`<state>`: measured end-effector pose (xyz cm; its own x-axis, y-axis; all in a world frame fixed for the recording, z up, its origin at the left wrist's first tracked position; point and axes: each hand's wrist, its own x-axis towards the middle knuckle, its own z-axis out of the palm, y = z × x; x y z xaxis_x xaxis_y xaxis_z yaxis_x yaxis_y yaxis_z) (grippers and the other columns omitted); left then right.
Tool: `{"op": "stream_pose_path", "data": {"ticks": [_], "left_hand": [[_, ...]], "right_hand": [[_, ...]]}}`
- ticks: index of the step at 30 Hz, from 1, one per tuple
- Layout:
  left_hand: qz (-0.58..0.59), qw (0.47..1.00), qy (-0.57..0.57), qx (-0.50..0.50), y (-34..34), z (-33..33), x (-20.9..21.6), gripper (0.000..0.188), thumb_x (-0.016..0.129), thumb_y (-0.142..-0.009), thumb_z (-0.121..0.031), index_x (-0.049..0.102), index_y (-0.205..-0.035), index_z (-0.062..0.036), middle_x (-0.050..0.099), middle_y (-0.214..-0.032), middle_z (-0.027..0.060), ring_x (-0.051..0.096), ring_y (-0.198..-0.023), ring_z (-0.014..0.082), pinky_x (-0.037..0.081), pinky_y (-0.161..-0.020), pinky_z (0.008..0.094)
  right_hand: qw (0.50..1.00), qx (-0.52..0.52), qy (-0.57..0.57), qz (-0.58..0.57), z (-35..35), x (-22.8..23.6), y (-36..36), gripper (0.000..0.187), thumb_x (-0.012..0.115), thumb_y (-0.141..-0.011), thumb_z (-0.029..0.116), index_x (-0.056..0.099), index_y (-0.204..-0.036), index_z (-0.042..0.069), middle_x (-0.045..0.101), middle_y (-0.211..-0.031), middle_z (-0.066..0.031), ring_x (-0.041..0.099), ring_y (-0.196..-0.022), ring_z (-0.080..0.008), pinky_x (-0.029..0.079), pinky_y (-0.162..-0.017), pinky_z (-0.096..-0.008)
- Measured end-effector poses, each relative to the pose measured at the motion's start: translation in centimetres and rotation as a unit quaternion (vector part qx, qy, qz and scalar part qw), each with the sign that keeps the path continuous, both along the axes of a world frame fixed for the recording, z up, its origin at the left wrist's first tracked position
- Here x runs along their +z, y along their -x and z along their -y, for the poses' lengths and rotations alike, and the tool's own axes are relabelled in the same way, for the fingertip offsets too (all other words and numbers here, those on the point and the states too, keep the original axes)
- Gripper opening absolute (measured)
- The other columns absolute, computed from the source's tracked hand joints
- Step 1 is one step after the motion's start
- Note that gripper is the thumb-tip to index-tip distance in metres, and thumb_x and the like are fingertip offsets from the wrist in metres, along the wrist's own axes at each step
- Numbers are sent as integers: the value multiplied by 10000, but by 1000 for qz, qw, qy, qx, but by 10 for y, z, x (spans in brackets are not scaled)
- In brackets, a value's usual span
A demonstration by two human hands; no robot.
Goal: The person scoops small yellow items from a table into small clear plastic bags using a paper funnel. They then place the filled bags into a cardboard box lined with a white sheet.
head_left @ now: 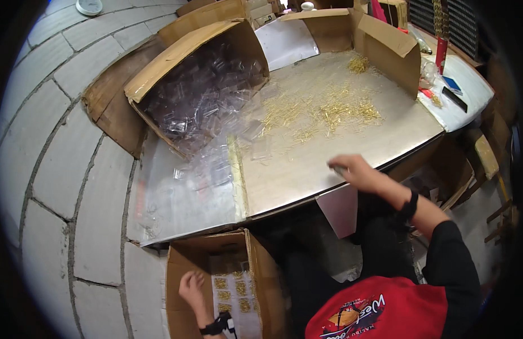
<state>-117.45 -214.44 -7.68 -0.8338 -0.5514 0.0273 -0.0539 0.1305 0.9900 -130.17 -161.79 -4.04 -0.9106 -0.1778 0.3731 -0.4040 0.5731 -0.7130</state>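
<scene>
Shirt (380,311), red with a printed front, occupies the near edge, worn by the seated person above dark trousers. To its left, the left hand (192,288), banded in black at the wrist, is over an upright cardboard box (267,282); its fingers are curled, and one cannot tell whether they press together or stand apart. Inside this box, beside the hand, lie filled packs (241,288) of golden pieces, set in rows. The right hand (360,172), with a black wristband (408,206), is at the front edge of the worktable (295,183), its fingers bent toward the thumb; a small greyish patch shows at the fingertips, but one cannot tell whether it is a thing clamped there. A pale panel (339,212) hangs below that edge. A yellowish strip (236,178) divides the tabletop. Left of and beyond it, clear plastic cases (205,110) spill from a carton (182,53) lying on its side. Loose golden pieces (340,113) are scattered over the middle of the table, with a denser clump (359,64) farther back. Cardboard flaps (388,51) and a white sheet (287,40) border the rear. Beyond the right-hand flap stands a red tube (441,55), near a blue flat object (452,85). A grey block wall (52,130) rises at left.
</scene>
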Motion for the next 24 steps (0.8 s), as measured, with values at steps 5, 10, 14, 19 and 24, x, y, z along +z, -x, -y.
{"op": "stream_pose_path", "data": {"ticks": [5,10,14,19,24], "left_hand": [[-40,957,112,-265,139,-161,61,183,601,-879,-72,595,-987,76,628,-976,131,635,-877,202,524,-742,272],[-154,839,435,-288,269,-259,39,423,640,-846,-155,494,-1170,73,480,-1240,233,485,-1152,362,439,-939,423],[-5,837,473,-276,305,-288,22,471,645,-836,-149,459,-1211,68,414,-1290,262,438,-1181,424,420,-955,465],[24,813,512,-275,293,-289,25,465,627,-834,-129,453,-1217,69,418,-1280,283,454,-1158,443,420,-947,471],[-47,780,562,-272,269,-275,14,382,623,-813,-87,477,-1133,65,443,-1224,268,463,-1131,436,425,-924,483]], "right_hand": [[982,-153,-79,83,-6,-22,169,506,547,-877,290,475,-1267,-24,529,-1231,-248,552,-1097,-383,445,-936,-419],[913,-154,-348,145,34,3,209,669,477,-900,417,315,-1393,-5,293,-1446,-255,332,-1275,-486,347,-1019,-560],[898,-56,-416,130,42,-21,183,622,456,-916,380,327,-1394,4,255,-1469,-246,230,-1338,-484,283,-1066,-552],[935,63,-343,65,-2,-28,118,569,437,-939,304,309,-1413,17,250,-1485,-221,212,-1383,-390,222,-1122,-466],[934,47,-351,39,-20,-22,88,539,416,-958,308,320,-1414,38,260,-1491,-187,215,-1395,-331,204,-1133,-433]]}}
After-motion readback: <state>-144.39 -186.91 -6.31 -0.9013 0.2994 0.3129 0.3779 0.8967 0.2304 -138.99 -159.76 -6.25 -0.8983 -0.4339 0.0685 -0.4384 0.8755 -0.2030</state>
